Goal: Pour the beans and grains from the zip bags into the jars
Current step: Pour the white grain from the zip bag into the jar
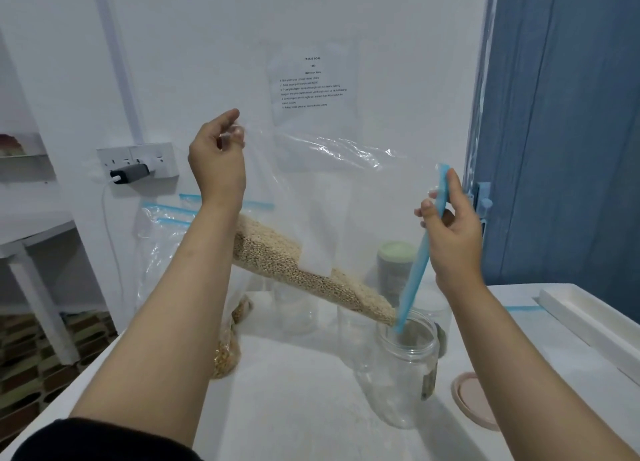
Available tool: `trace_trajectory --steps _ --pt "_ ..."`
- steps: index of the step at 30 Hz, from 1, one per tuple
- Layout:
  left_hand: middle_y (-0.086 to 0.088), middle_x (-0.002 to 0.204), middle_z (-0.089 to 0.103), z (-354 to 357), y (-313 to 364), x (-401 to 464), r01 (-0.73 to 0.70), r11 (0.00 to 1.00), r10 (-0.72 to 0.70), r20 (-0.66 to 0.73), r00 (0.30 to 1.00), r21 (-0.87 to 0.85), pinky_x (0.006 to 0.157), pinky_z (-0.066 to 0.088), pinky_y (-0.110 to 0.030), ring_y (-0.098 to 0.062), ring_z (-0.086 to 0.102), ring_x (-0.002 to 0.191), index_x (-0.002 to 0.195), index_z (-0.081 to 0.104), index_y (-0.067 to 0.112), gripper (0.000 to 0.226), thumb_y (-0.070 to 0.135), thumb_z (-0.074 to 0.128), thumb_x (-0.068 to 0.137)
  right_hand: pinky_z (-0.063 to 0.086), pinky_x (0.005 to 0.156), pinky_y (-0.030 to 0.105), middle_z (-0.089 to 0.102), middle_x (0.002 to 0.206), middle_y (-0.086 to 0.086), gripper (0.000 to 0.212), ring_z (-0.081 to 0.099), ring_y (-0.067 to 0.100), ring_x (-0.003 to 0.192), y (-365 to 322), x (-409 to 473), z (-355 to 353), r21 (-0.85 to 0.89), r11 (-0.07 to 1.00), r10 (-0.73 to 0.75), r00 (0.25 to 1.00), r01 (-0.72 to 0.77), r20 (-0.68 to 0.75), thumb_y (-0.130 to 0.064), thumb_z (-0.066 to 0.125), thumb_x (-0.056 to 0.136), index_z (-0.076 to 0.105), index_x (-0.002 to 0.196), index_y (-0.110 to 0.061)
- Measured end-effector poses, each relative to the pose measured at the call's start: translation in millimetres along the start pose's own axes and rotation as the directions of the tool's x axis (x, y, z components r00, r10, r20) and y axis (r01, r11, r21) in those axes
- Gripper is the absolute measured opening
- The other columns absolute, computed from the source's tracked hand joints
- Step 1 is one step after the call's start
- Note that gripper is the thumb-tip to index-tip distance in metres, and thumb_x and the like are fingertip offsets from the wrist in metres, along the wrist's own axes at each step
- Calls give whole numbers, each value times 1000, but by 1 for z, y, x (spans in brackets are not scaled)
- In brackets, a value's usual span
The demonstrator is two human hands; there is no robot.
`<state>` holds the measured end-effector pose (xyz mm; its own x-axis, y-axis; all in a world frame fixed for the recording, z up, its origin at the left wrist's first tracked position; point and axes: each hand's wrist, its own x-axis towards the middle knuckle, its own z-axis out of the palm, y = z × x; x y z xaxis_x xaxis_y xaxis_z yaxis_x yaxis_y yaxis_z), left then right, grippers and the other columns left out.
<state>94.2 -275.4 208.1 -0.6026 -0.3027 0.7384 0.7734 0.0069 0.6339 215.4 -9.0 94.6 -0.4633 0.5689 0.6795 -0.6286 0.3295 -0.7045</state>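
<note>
— Head view: what does each grip hold?
— Left hand point(216, 159) pinches the zip bag point(329, 197) corner; right hand point(450, 232) pinches its blue zip edge point(420, 253). Grains point(298, 270) slide toward the open jar point(405, 367) on the table point(294, 391).

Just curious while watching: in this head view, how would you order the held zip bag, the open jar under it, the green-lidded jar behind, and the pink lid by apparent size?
1. Zip bag, by far the largest.
2. Open jar.
3 and 4. Green-lidded jar and pink lid: unsure, since the jar stands farther back behind the bag and the lid is cut off by the right arm.
</note>
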Motion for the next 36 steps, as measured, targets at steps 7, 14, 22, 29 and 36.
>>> trace_trajectory --steps 7,14,22,29,36 --pt "0 101 68 3 2 1 -16 1000 17 24 1000 -21 90 51 -20 -2 58 81 108 68 31 27 10 60 93 52 97 35 55 115 2 57 64 28 103 4 -3 -3 -6 999 -32 999 32 7 -16 58 100 39 152 -30" --pt "1 98 67 8 6 2 -39 999 40 49 998 -38 89 51 -19 -4 58 83 108 68 31 26 10 61 94 50 90 28 53 112 -2 59 60 34 103 6 -4 -9 -20 999 -49 999 49 -2 -19 60 99 38 152 -35" --pt "1 97 66 10 10 0 -49 998 52 62 997 -45 89 51 -20 -5 57 82 107 68 32 27 10 61 94 46 87 18 53 113 -1 62 57 14 97 0 -8 -14 -81 996 -45 999 46 11 -18 61 99 35 154 -31" --pt "2 96 66 9 11 -2 -45 998 47 51 998 -31 88 50 -20 -4 57 81 105 68 35 29 10 61 93 45 84 10 51 112 -18 62 57 5 103 -2 -9 -14 -108 994 -33 999 35 16 -20 61 99 34 154 -30" --pt "3 97 66 7 11 -5 -60 998 61 67 996 -28 85 48 -17 -1 56 80 109 68 28 26 9 61 93 46 87 13 48 109 -16 64 52 5 95 -4 -10 -14 -180 983 -34 999 38 29 -19 62 99 32 155 -29"
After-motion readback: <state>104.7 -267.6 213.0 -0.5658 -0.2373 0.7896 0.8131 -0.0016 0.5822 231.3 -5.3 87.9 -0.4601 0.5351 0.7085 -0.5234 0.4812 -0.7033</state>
